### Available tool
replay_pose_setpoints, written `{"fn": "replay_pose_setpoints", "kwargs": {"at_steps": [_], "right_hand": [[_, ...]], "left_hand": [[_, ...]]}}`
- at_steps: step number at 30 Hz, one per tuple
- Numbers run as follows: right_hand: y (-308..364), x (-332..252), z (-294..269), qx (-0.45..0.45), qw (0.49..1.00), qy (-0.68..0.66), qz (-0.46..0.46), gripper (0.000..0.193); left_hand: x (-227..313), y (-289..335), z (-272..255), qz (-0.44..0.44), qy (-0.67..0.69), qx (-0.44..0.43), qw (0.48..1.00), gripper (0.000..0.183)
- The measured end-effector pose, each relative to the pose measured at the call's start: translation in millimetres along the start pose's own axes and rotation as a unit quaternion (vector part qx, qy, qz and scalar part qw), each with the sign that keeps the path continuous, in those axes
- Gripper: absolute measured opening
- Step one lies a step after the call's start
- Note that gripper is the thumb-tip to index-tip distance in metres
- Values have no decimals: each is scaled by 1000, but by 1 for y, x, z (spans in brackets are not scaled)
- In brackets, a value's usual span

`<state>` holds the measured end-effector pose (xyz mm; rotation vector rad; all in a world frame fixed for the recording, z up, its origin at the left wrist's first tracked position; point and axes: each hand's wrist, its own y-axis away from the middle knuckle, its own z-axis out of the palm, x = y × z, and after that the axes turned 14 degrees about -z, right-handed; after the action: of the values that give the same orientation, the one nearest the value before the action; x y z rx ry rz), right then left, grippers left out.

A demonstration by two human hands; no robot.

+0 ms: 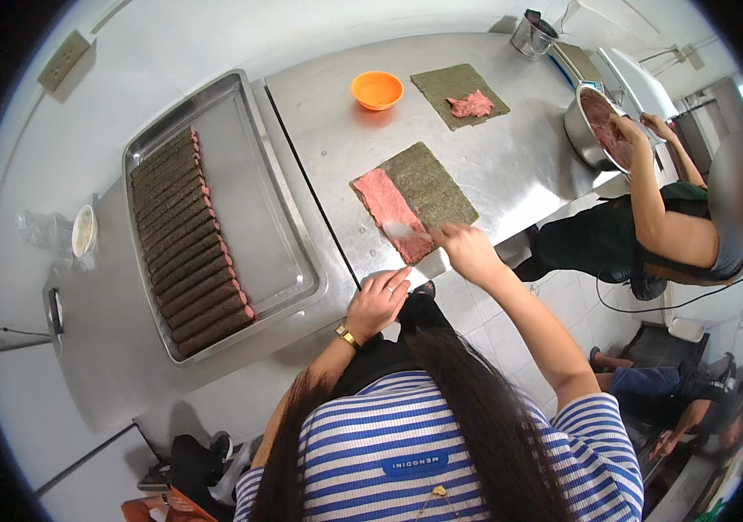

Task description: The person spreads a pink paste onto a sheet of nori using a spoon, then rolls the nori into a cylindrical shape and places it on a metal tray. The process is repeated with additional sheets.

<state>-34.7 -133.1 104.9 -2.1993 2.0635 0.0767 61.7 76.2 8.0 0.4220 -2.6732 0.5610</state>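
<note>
A sheet of dark green seaweed [443, 184] lies on the steel table in front of me. Along its left side runs a strip of pink minced meat [382, 198], spread nearly to the edge. My right hand [469, 252] is closed on a spreader [402, 231], whose pale, shiny blade rests on the meat near the sheet's near end. At the table's front edge is my left hand [378, 303], its fingers stretched toward the sheet's near corner and holding nothing that I can see. Whether those fingertips touch the seaweed is unclear.
A steel tray [275, 235] at left holds a row of seaweed rolls [193, 252]. Farther back are an orange bowl [377, 90] and another seaweed sheet [441, 83] with a meat lump [470, 104]. A co-worker at right reaches into a metal bowl [582, 139] of meat.
</note>
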Motion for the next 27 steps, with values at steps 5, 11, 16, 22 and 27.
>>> {"fn": "replay_pose_setpoints", "kwargs": {"at_steps": [5,11,16,22,27], "right_hand": [[28,-1,-37,-53,998,-39,-14,31],[1,15,-12,13,999,26,39,24],[43,-13,-17,-59,998,2,13,29],[52,11,-37,24,985,-150,81,30],[22,53,-11,73,944,-247,207,28]], "left_hand": [[-1,1,1,-1,13,-4,1000,29],[1,-1,-2,-5,15,-9,1000,29],[0,-1,-3,-3,23,-5,1000,30],[1,0,-1,-7,30,-16,999,30],[1,-1,-2,5,20,0,1000,29]]}}
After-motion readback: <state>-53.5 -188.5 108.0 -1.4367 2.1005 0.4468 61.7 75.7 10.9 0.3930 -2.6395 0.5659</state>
